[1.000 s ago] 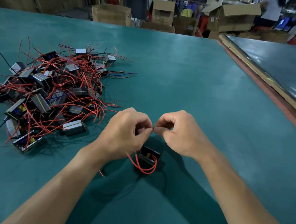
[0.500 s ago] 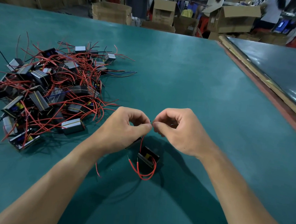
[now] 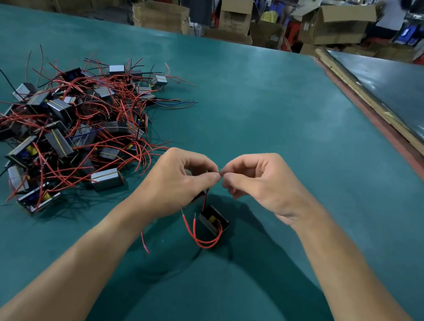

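Observation:
A small black transformer (image 3: pixel 213 220) with looping red wires (image 3: pixel 202 240) hangs just above the green table (image 3: pixel 274 130), below my two hands. My left hand (image 3: pixel 177 183) pinches a thin red lead rising from it between thumb and forefinger. My right hand (image 3: pixel 260 183) pinches the bare tip of the same lead, fingertip to fingertip with the left. The joint itself is tiny and partly hidden by the fingers. A loose red wire end (image 3: pixel 144 242) shows under my left wrist.
A heap of similar transformers with tangled red, black and blue wires (image 3: pixel 73 127) lies to the left. A wooden strip and a second dark table (image 3: pixel 408 102) run along the right. Cardboard boxes (image 3: pixel 335 24) and people stand beyond the far edge.
Both hands have risen slightly, lifting the transformer so it dangles lower from the lead. The fingertips stay pinched together on the wire tip.

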Demonstrator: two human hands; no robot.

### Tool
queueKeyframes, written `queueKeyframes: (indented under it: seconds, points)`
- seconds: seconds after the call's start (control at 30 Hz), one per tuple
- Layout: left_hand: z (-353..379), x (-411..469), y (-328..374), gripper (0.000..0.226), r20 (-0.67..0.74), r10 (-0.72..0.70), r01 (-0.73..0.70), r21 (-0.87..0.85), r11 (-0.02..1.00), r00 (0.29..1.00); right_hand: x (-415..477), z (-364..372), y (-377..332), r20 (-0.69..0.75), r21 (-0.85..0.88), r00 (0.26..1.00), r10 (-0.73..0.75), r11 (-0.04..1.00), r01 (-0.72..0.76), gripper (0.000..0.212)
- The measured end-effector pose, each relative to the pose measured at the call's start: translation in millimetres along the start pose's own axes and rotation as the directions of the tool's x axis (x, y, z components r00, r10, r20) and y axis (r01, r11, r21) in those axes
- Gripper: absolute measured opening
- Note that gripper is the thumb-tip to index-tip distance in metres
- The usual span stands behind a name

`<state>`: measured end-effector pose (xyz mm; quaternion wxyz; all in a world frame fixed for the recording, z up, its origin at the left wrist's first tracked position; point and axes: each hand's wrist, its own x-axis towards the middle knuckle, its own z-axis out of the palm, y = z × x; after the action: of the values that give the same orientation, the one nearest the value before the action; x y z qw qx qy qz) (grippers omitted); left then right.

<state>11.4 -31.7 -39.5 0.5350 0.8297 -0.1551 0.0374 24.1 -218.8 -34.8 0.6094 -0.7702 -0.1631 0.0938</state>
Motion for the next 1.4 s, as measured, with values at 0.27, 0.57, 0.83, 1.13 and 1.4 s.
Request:
queueKeyframes:
  seconds: [0.27,0.57,0.83,1.13,1.4]
  points:
    - [-3,1,4,0.017,0.103,-0.186,0.204,-0.213,0.956,0.977,0,-1,1,-0.063,-0.176,0.975,-0.215,0.964,0.202,0.015]
    - [0,-2,2,0.016,0.129,-0.146,0.165,-0.149,0.975,0.981,-3,1,-1,-0.068,-0.215,0.981,-0.184,0.963,0.166,0.011]
    - [5,-2,-2,0.012,-0.043,0.108,-0.097,0.203,0.974,0.993,4,7,1,-0.168,0.015,0.985,0.049,0.999,-0.047,0.027]
    - [5,-1,-5,0.010,-0.068,0.090,-0.072,0.233,0.970,0.994,4,5,0,-0.155,-0.046,0.983,0.100,0.993,-0.108,0.030]
    - [3,0,-7,0.007,-0.028,-0.004,0.012,0.300,0.954,1.000,5,9,0,-0.250,0.028,0.964,0.091,0.996,-0.087,0.024]
